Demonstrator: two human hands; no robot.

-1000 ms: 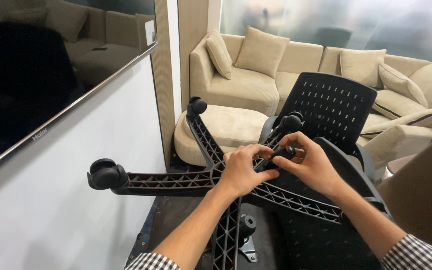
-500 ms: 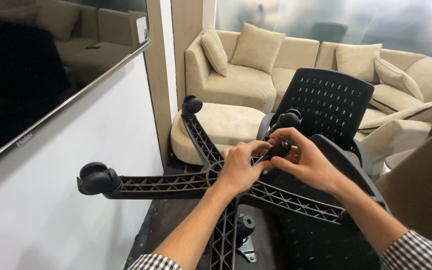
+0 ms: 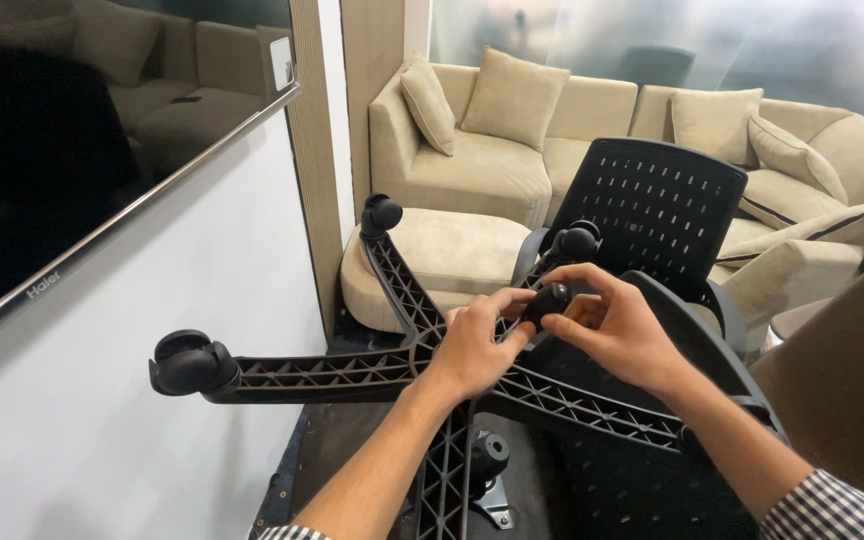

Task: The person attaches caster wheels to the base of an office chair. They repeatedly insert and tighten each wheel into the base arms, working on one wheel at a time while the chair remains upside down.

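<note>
An upturned office chair fills the view, its star-shaped base [image 3: 422,350] facing up toward the camera. Both hands meet just right of the hub, over the arm of the base that runs away toward the chair back [image 3: 652,205]. Between them is a small black caster wheel [image 3: 549,300], held above that arm and not yet seated at any tip.

The left hand [image 3: 477,345] comes in from below and pinches the wheel between thumb and fingers from its left side. The right hand [image 3: 617,330] arches over from the right, fingers curled and pressed onto the same wheel from above and behind. Neither hand is spread; both are closed on the wheel, and they are about equally near it.

The wheel's long axis seems to run along its stem, tilted up and away from the person toward the far arm, though the stem itself is hidden by the fingers. Fitted wheels already sit at the left tip [image 3: 190,362], the far-left tip [image 3: 382,213] and the far tip [image 3: 577,243]. A beige sofa [image 3: 512,150] stands beyond, well apart
</note>
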